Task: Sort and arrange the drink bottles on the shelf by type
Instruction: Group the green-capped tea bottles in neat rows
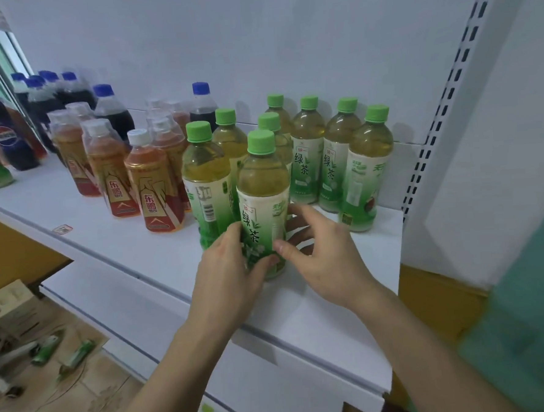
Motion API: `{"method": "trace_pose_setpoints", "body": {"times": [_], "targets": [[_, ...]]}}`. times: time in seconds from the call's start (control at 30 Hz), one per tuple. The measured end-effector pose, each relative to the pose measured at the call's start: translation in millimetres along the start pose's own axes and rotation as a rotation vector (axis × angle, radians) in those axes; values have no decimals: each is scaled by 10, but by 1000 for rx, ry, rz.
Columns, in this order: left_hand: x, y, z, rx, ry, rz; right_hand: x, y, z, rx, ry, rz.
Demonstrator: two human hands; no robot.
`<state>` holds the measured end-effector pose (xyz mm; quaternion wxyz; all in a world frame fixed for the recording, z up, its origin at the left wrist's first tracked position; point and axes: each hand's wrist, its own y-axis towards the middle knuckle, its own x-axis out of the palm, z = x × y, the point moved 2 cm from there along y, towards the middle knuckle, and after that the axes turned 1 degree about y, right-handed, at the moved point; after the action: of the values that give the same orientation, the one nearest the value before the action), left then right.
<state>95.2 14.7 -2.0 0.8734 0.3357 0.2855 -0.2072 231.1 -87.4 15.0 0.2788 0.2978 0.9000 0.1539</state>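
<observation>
Head view: left hand [228, 265] and right hand [323, 253] both grasp front green tea bottle [263, 200], upright on shelf [123, 243]. Other green tea bottles [341, 157] stand just behind it.

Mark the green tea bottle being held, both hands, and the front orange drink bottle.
held green tea bottle [261, 187], head view, on its upper label.
left hand [228, 272], head view, back of hand.
right hand [328, 259], head view, back of hand.
front orange drink bottle [155, 187], head view, on its label.
</observation>
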Motion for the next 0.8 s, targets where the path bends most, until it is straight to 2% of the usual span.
{"method": "trace_pose_setpoints", "body": {"times": [0.13, 0.27, 0.33, 0.47, 0.57, 0.7, 0.73, 0.8], "targets": [[0, -86, 32, -27, 22, 87, -27, -40, 68, 35, 66, 1], [-96, -271, 304, 22, 38, 382, -225, -90, 145, 27, 75, -25], [-86, -310, 502, 111, 30, 431, -420, -57, 192, -16, 37, -4], [261, -162, 894, 202, 84, 166, -883, 98, 379, -93, -1, 53], [591, 31, 1069, 170, 134, -7, -1227, 218, 553, -129, -14, 97], [864, 283, 1116, 74, 182, -123, -1519, 399, 894, -59, 30, 288], [901, 333, 1118, 44, 189, -137, -1530, 455, 962, -17, 41, 277], [957, 397, 1111, -12, 206, -142, -1465, 567, 1076, 54, 21, 120]]}}
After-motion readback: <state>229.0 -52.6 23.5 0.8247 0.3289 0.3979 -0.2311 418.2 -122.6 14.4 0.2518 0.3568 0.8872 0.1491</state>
